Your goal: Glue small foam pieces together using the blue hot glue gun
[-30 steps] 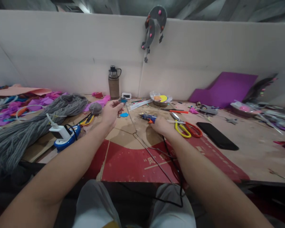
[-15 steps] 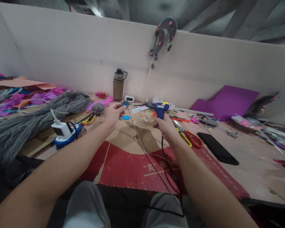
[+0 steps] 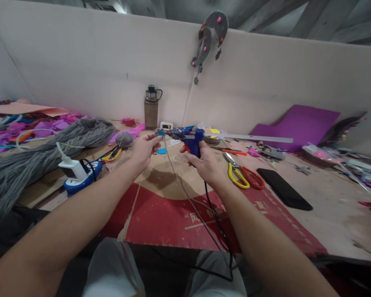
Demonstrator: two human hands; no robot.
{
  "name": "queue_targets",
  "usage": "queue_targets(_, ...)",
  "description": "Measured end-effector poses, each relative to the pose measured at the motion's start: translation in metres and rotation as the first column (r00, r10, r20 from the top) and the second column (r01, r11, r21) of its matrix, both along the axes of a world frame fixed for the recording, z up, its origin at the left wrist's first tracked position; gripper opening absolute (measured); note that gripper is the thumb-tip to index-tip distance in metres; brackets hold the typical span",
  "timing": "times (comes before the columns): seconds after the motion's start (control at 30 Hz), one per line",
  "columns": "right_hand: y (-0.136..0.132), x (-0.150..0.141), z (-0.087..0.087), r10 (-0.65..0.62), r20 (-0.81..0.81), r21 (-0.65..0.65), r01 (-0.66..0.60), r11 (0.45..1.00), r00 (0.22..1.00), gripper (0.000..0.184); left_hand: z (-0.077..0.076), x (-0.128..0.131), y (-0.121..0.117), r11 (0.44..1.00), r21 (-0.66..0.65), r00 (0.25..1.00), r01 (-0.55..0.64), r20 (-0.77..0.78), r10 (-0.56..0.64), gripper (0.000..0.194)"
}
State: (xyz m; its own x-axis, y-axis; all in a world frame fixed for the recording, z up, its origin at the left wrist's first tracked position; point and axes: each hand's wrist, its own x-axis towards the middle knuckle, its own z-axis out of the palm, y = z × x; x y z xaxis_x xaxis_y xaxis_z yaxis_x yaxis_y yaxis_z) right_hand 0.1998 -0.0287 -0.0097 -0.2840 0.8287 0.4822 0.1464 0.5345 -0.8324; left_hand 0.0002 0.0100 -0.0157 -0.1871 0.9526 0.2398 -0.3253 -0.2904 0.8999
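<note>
My right hand is wrapped round the handle of a blue glue gun, with a long pale glue stick sticking out of its back. The gun's nozzle points left and reaches a small blue piece pinched in my left hand. Whether nozzle and piece touch I cannot tell. From the left hand a thin grey cord hangs down across the cardboard. Another blue piece lies on the board just below the left fingers. A black cable runs down from the gun.
Scissors with red and yellow handles and a black phone lie right of the red-printed cardboard. On the left are grey yarn and a blue power socket. A bottle stands by the wall.
My right hand has brought the glue gun left and turned it so its nozzle meets the area of my left fingertips. The left hand keeps its pinch on the blue piece.
</note>
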Motion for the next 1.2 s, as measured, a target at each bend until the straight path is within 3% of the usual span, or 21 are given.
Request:
queue_targets(0.53,-0.0012,-0.0011,-0.0011,-0.074,0.091,0.006,0.074,0.997,0.993,0.02,0.0018,0.0033,-0.0026,0.997,0.074,0.995,-0.037,-0.09,0.043,0.019)
queue_targets(0.9,-0.0038,-0.0017,0.0015,-0.122,0.139,0.052,0.116,0.992,0.983,0.028,0.0005,0.0025,-0.0012,0.997,0.06,0.994,-0.048,-0.091,0.054,0.019)
queue_targets(1.2,-0.0031,-0.0028,0.0007,-0.131,0.15,0.058,0.124,0.991,0.98,0.023,0.0016,0.0034,-0.0018,0.998,0.039,0.995,-0.058,-0.082,0.062,0.017)
